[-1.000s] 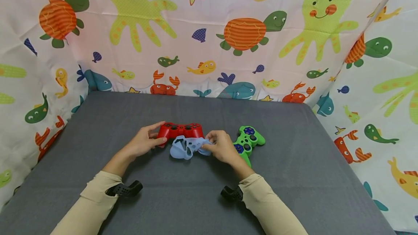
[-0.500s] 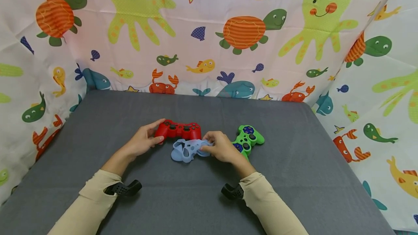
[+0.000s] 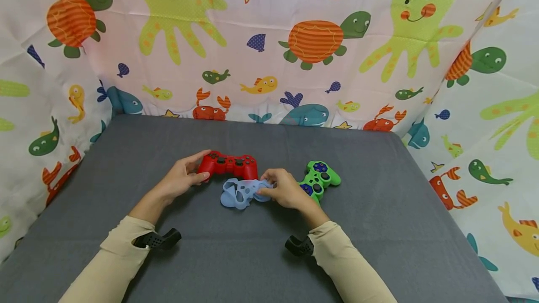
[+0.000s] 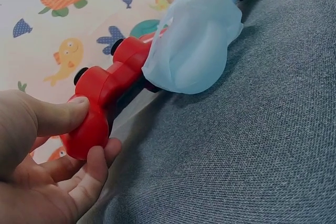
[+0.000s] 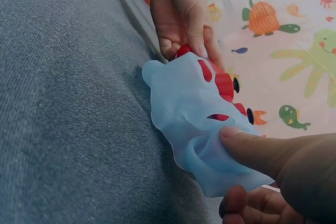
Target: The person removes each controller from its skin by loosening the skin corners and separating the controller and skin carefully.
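My left hand (image 3: 179, 180) grips one handle of a red game controller (image 3: 234, 164), thumb on one side and fingers curled under the other, as the left wrist view shows. In my right hand (image 3: 285, 189) a limp light-blue silicone controller cover (image 3: 239, 195) is pinched at its right end between thumb and fingers. The cover (image 5: 184, 95) has cut-out holes and hangs in front of the red controller (image 4: 92, 111), on the side nearer me. Whether the two touch I cannot tell.
A green game controller (image 3: 319, 177) with blue button pads lies on the grey cloth-covered table (image 3: 236, 265), just right of my right hand and partly hidden by it. A curtain (image 3: 269, 50) printed with sea animals stands behind the table and along its sides.
The red controller in my left hand has shifted slightly left and away from me, baring more of its front. The blue cover has dropped a little nearer to me, still pinched.
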The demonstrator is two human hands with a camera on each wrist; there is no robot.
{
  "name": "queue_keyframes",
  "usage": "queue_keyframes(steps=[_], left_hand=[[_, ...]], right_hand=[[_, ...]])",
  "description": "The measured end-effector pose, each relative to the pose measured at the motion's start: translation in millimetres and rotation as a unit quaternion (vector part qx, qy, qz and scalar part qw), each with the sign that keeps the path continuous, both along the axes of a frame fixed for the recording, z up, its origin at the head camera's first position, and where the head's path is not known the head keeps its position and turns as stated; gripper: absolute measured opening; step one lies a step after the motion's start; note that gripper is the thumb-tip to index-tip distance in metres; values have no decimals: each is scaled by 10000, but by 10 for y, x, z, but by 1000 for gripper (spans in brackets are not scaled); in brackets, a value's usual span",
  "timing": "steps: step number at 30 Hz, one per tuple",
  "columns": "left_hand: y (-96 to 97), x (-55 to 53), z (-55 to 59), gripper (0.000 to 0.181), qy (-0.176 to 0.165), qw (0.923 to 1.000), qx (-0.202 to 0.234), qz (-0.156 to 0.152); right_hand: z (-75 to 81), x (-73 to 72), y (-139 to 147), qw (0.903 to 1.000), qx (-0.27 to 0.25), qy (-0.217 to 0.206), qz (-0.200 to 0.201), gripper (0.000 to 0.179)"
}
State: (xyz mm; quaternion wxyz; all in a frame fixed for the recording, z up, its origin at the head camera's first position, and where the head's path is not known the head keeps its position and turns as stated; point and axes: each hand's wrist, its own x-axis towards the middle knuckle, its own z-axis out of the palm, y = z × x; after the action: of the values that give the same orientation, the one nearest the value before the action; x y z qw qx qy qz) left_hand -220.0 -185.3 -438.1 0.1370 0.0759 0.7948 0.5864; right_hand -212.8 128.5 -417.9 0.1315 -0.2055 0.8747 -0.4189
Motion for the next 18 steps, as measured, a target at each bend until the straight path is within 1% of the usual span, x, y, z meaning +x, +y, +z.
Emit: queue_keyframes(steps=[3, 6, 13, 18], left_hand=[[-9, 5, -5, 66, -68, 9999, 56, 50], [-10, -1, 3, 66, -59, 9999, 65, 82], [-46, -6, 21, 66, 121, 9999, 34, 114], [-107, -20, 86, 66, 296, 9995, -20, 93]], right_hand=[[3, 7, -7, 10000, -16, -8, 22, 25], [-1, 7, -13, 10000, -48, 15, 4, 24], [-4, 16, -24, 10000, -29, -58, 41, 26], [-5, 11, 15, 10000, -33, 25, 69, 25]])
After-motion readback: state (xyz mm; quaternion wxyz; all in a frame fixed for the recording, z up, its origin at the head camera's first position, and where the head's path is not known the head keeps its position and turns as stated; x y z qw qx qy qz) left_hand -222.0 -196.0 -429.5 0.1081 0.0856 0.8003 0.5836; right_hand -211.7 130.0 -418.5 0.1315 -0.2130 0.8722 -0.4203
